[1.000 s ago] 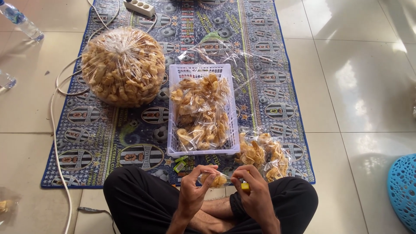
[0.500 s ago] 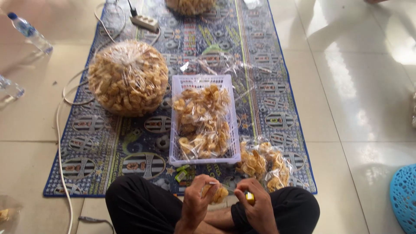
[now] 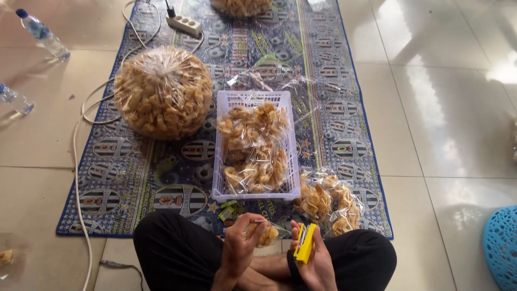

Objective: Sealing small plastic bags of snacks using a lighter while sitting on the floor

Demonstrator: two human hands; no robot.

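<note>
The patterned blue floor mat (image 3: 161,183) is the largest thing here, and everything else takes its place from the white plastic basket (image 3: 256,102) standing near the mat's middle. Beyond and to the left of the basket sits a big round clear bag of golden crackers (image 3: 163,92), tied at the top; straight beyond the basket lies a loose sheet of empty clear plastic (image 3: 269,81), and further that way, at the mat's far edge, a second cracker bag (image 3: 241,6) is cut off by the frame beside a white power strip (image 3: 184,25). The basket itself holds small clear packets of crackers (image 3: 253,153), and a few more small filled packets (image 3: 328,202) lie just off its near right corner. None of the packets shows a label that can be made out. Closest to the person, on the near side of the basket, the left hand (image 3: 242,245) pinches the neck of one small cracker packet (image 3: 265,234), fingers closed on it, while the right hand (image 3: 318,258) is wrapped around a yellow stapler (image 3: 305,243), held just beside the packet but apart from it. The step looks like closing a filled packet; the next move would seem to call for bringing the folded neck squarely into the stapler's mouth without crushing the crackers.
</note>
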